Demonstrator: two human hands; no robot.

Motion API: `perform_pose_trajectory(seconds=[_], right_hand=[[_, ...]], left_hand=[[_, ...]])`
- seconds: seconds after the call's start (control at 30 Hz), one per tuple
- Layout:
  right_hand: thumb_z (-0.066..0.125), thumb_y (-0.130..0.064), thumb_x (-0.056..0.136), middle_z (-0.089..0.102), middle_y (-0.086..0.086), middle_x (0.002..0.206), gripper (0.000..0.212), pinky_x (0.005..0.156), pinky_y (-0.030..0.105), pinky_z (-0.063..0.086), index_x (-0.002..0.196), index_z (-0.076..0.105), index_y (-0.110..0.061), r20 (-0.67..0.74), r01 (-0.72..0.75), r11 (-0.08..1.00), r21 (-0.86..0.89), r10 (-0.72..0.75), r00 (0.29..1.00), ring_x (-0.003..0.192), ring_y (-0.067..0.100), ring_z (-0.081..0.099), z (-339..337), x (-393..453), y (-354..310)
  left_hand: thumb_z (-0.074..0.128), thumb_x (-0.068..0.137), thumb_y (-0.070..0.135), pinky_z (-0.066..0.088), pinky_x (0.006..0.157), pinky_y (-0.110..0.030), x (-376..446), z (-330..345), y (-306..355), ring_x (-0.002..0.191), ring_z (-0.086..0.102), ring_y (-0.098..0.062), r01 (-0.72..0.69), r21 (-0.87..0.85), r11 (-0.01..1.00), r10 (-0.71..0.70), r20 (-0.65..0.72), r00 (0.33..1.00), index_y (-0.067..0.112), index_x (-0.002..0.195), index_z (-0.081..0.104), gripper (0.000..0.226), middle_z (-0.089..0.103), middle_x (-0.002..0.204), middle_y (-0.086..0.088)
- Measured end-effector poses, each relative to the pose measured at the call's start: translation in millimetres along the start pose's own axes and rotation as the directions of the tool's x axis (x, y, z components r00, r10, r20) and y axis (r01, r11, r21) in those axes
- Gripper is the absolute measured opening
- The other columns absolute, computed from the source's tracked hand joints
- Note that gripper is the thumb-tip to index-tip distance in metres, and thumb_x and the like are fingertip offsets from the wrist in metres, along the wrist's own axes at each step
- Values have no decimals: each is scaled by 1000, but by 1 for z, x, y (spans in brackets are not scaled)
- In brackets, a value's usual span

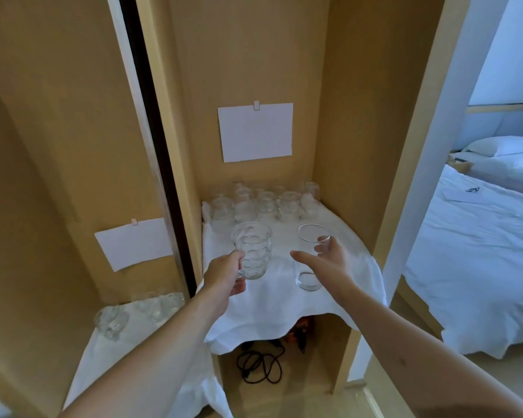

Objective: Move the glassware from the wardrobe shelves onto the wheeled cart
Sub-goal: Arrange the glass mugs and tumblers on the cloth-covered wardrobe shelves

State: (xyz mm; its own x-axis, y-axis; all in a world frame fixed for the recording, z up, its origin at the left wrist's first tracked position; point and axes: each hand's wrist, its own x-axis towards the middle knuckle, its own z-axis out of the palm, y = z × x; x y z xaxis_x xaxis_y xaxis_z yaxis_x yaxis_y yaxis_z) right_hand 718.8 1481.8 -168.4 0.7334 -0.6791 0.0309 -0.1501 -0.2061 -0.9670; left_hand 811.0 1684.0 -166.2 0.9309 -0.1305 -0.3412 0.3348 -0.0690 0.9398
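Draping the wardrobe shelf [284, 321], a white cloth [272, 303] carries clustered glasses [266, 203] beyond both hands. Left hand [224, 276] fingers grip a dimpled mug [252, 250] by its handle; right hand [326, 263] fingers spread wide around a plain tumbler [310, 257].

A white sheet of paper [255, 132] hangs clipped to the wardrobe's back panel. A black cable [258, 368] lies coiled on the wardrobe floor, beside an orange object [299, 330] too shadowed to identify. To the right stands a bed [477, 260] with white sheets and a pillow [500, 146].
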Motion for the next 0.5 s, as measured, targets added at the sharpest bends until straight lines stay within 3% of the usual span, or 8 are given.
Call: perform_pose_trajectory(seconds=[0.1,0.2,0.37,0.5], right_hand=[[94,-48,58,62,-5,113,79,87,35,53,122,55,-23,23,-3,998,-57,5,1000,98,9,61,15,31,2],[92,-49,62,62,-4,115,79,94,39,52,126,54,-21,44,11,990,-140,-5,999,105,14,61,30,65,2],[93,-47,63,62,-4,115,77,93,37,52,123,52,-22,80,7,984,-179,8,997,104,14,60,59,117,7],[93,-51,59,63,-3,117,83,98,43,52,126,53,-21,105,13,980,-198,8,994,112,18,61,86,150,17]], left_hand=[[68,83,37,63,69,-40,36,8,1,60,60,-26,34,-9,999,-34,-21,999,12,74,58,28,67,82,-15],[68,84,35,60,62,-34,74,17,4,59,58,-25,45,-26,999,-46,-27,999,13,71,58,27,64,81,-13],[67,89,34,57,59,-31,125,28,5,67,60,-27,78,-46,996,-80,-44,996,14,74,60,26,62,83,-11],[68,90,34,57,61,-32,158,27,-1,69,61,-27,127,-67,990,-132,-70,989,13,73,60,28,62,81,-12]])
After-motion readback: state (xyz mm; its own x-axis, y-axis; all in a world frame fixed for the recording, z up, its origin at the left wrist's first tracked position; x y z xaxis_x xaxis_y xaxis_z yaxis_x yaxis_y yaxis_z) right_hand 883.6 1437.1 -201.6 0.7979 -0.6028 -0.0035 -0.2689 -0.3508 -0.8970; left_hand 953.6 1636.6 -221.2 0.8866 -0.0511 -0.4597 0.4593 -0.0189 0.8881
